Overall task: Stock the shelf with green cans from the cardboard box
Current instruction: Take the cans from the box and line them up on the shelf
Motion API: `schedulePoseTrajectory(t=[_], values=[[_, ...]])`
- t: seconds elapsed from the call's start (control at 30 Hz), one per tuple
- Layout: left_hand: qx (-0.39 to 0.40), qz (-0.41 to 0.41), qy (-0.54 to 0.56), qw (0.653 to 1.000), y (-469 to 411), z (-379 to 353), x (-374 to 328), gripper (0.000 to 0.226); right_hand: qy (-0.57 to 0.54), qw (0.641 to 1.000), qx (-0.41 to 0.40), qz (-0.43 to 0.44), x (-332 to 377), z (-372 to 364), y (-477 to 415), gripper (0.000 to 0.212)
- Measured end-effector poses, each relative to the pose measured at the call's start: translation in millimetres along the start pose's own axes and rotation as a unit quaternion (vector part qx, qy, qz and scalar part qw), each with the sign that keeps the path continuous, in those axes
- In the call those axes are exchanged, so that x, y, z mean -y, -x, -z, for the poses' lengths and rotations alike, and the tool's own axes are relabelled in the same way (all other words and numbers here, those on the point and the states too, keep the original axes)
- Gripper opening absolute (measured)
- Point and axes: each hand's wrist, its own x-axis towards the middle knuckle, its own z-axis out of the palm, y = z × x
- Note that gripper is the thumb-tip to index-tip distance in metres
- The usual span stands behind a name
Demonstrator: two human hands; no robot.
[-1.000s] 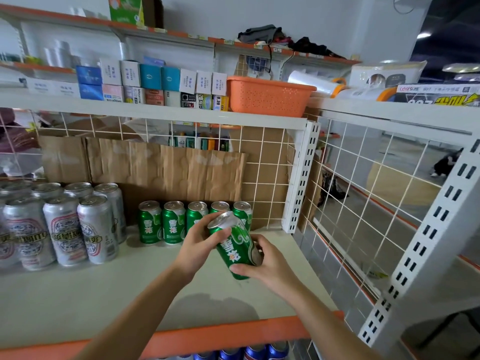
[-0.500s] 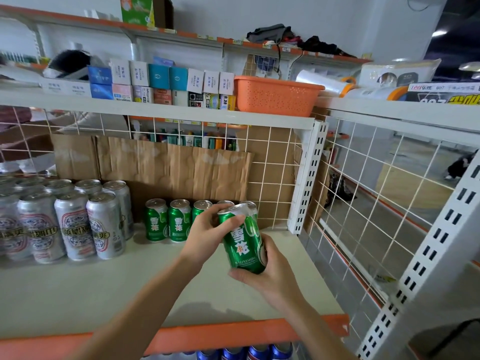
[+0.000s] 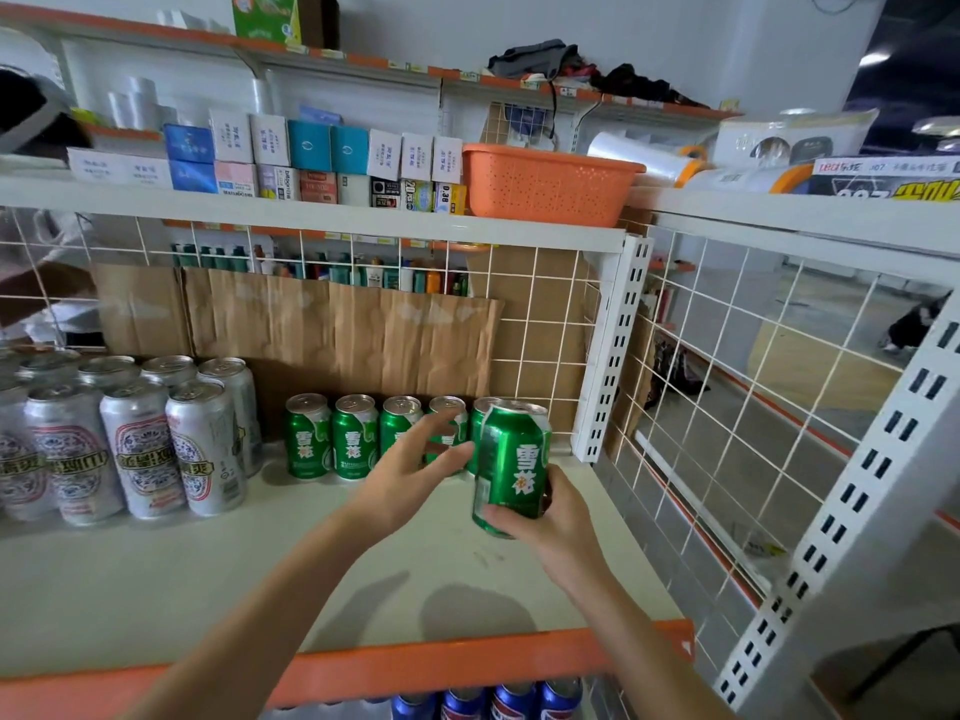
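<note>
nearest the camera, the orange front edge (image 3: 467, 662) of the shelf runs across the bottom, with the tops of blue cans (image 3: 511, 701) showing just below it. two bare forearms reach over that edge above the pale shelf board (image 3: 182, 589). the right hand (image 3: 553, 517) grips the held green can (image 3: 514, 454) low down, its fingers curled round the lower part. the can is upright, tipped only slightly, and is lifted off the board near the right end of the shelf. the left hand (image 3: 410, 472) is just beside it on the left and holds nothing, its fingers (image 3: 449, 453) straight, spread and a little blurred. whether a fingertip touches the can's side i cannot tell. just behind the hands a row of green cans (image 3: 332, 439) stands along the back of the board, four plain to see and a fifth mostly hidden behind the held one. left of the row, across a small gap, taller silver cans (image 3: 140, 449) stand in a block. behind all the cans a creased cardboard sheet (image 3: 337, 335) lies against the white wire grid (image 3: 540, 314), and a white slotted post (image 3: 615, 350) stands at the back right corner. on the shelf above sit an orange basket (image 3: 545, 184) and rows of small boxes (image 3: 311, 153)
</note>
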Motion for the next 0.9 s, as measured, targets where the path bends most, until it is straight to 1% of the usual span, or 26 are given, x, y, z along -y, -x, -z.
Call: schedulePoseTrajectory(t=[0.07,0.17,0.23,0.33,0.43,0.53,0.67,0.9], values=[[-0.004,0.048,-0.044,0.998,2.3,1.0,19.3,0.076,0.014,1.000,-0.005,-0.002,-9.5,8.8,-8.3,0.072],[0.012,0.114,-0.107,0.988,9.9,-1.1,48.9,0.057,0.063,0.998,-0.017,-0.016,-30.3,20.9,-21.1,0.074],[0.033,0.133,-0.191,0.972,15.5,-2.5,68.9,0.058,0.086,0.995,-0.023,-0.036,-47.3,26.7,-28.7,0.071],[0.067,0.148,-0.301,0.940,21.9,-5.9,93.2,0.071,0.103,0.993,-0.028,-0.057,-72.5,31.5,-36.7,0.066],[0.095,0.157,-0.376,0.908,27.7,-15.4,109.0,0.102,0.127,0.988,-0.038,-0.073,-88.7,33.2,-40.7,0.063],[0.100,0.150,-0.410,0.894,33.6,-24.6,121.8,0.106,0.125,0.987,-0.057,-0.082,-99.9,33.7,-43.4,0.061],[0.082,0.141,-0.445,0.881,33.0,-27.6,131.8,0.107,0.130,0.985,-0.073,-0.092,-112.8,32.4,-49.9,0.062],[0.054,0.137,-0.459,0.876,31.7,-27.9,136.2,0.104,0.132,0.984,-0.070,-0.096,-124.2,22.2,-69.7,0.062]])
